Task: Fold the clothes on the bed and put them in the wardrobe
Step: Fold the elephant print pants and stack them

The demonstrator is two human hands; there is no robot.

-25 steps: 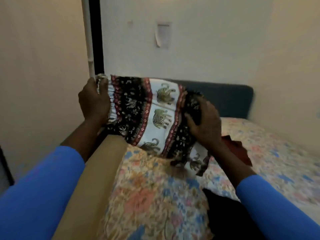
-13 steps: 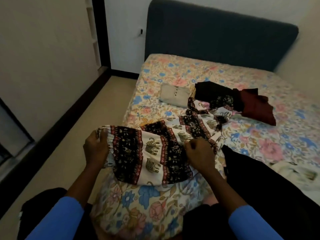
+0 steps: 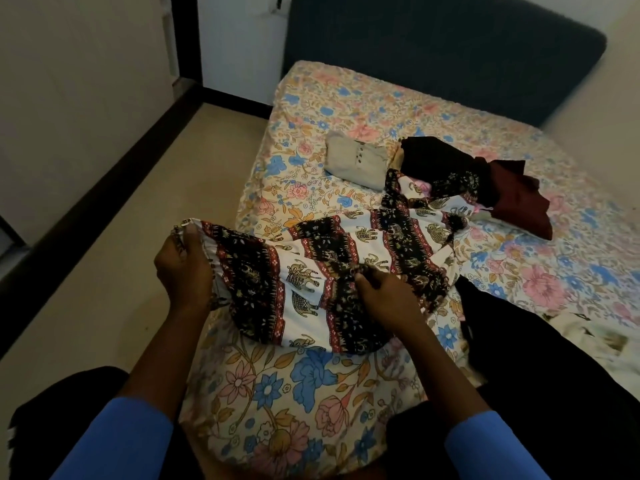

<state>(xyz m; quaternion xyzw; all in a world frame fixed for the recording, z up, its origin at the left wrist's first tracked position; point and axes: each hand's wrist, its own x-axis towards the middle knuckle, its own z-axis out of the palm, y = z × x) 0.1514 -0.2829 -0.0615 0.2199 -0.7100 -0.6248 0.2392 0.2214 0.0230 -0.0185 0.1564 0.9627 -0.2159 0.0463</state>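
Note:
Elephant-print trousers (image 3: 311,271), white with black and red bands, stretch from the bed's near left corner toward its middle. My left hand (image 3: 183,268) grips their gathered waistband beyond the bed's left edge. My right hand (image 3: 384,299) pinches a fold of the same cloth near its middle. The far legs trail up to a heap of black clothes (image 3: 440,164) and a maroon garment (image 3: 519,199). A folded beige top (image 3: 356,162) with buttons lies farther up the floral bed sheet (image 3: 346,98).
A black garment (image 3: 540,358) spreads over the bed's near right part, with a pale printed cloth (image 3: 595,334) at the right edge. A dark blue headboard (image 3: 433,46) stands at the back. Beige floor (image 3: 138,237) and a cream panel (image 3: 76,74) with a dark base strip lie to the left.
The trousers came down from chest height onto the bed and now lie spread along it. My view dropped from the wall to the bed. Both hands kept their hold.

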